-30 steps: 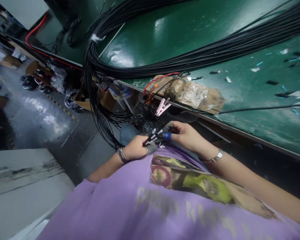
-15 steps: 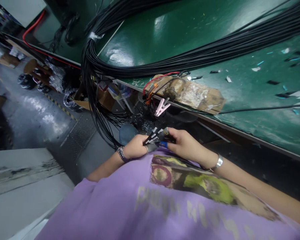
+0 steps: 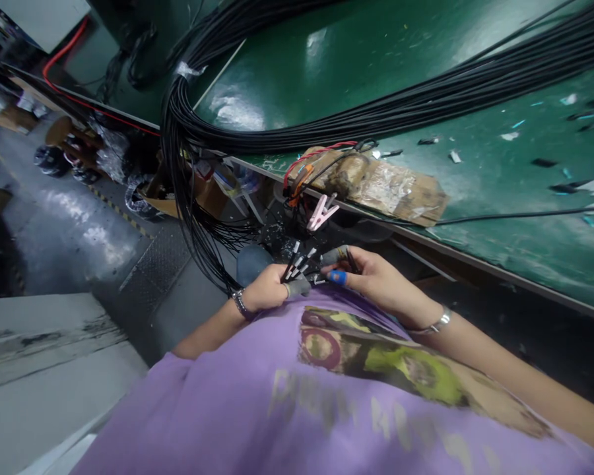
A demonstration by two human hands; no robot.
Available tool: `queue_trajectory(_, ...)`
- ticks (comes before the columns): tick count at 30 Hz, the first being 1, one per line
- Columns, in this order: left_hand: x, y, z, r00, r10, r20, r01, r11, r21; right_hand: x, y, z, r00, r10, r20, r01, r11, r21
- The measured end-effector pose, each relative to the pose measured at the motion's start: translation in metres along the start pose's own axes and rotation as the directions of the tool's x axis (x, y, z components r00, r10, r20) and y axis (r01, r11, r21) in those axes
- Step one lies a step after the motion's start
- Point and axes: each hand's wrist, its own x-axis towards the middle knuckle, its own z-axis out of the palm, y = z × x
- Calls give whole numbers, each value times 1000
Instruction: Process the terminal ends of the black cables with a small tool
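Observation:
My left hand is closed round a small bunch of black cable ends with white stripped tips that fan up from it; a grey cot covers one finger. My right hand is just right of them, fingers pinched near the tips, with a blue cot on one finger and a grey one on another. Both hands are held in front of my purple shirt, below the bench edge. The cables come from a thick black cable bundle that lies across the green bench and hangs over its left corner.
A taped brown cardboard piece with red and orange wires and a pink clip sits at the bench edge above my hands. Small scraps litter the bench on the right. Boxes and bags stand on the grey floor at left, a pale surface at bottom left.
My right hand has drawn slightly back to the right from the cable ends and its fingertips have shifted. The cable tips now fan higher from my left hand.

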Motion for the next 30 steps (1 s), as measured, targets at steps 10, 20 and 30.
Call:
queue_trajectory(10, 0, -9, -9, 988, 47, 146, -25, 989, -145, 6, 4, 13, 979, 29, 199, -94, 940, 327)
queue_trajectory(20, 2, -11, -11, 990, 48, 136, -37, 996, -87, 11, 3, 20, 993, 39, 115, -71, 955, 289)
queue_trajectory(30, 6, -25, 1, 977, 167, -133, -183, 976, -115, 13, 16, 24, 978, -198, -62, 196, 980, -45)
